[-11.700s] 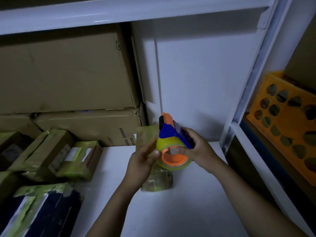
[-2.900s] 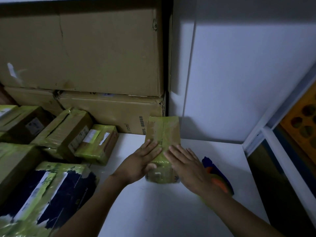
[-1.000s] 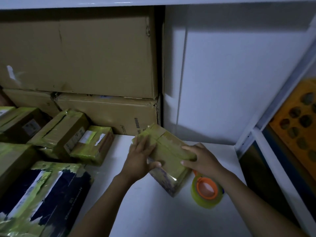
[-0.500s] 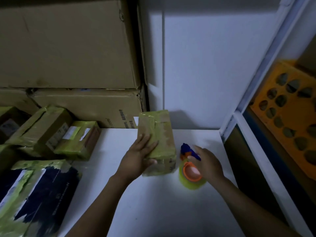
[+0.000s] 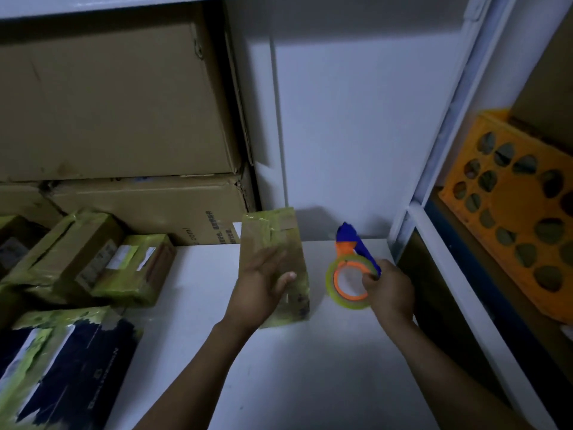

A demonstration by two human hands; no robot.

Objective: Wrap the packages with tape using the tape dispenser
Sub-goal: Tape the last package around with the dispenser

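Observation:
A small brown package [image 5: 273, 240] wrapped in yellowish tape lies on the white shelf [image 5: 294, 367], its long side pointing away from me. My left hand [image 5: 263, 287] lies on its top with the fingers spread and the thumb over its right edge. To the right sits the tape dispenser [image 5: 350, 268], blue and orange with a roll of clear yellowish tape. My right hand [image 5: 389, 290] grips the dispenser at the roll's right side, fingers curled round its rim. The dispenser is a short gap away from the package.
Several taped packages [image 5: 102, 262] lie at the left, with a dark blue parcel [image 5: 68, 373] in front of them. Large cardboard boxes [image 5: 117, 119] are stacked behind. A white wall stands at the back, a white upright [image 5: 412, 209] at the right, and an orange crate [image 5: 514, 206] beyond it.
My right hand has closed round the dispenser's roll, which it was only reaching half a second ago. My left hand stays on the package, which was turned straight a second ago.

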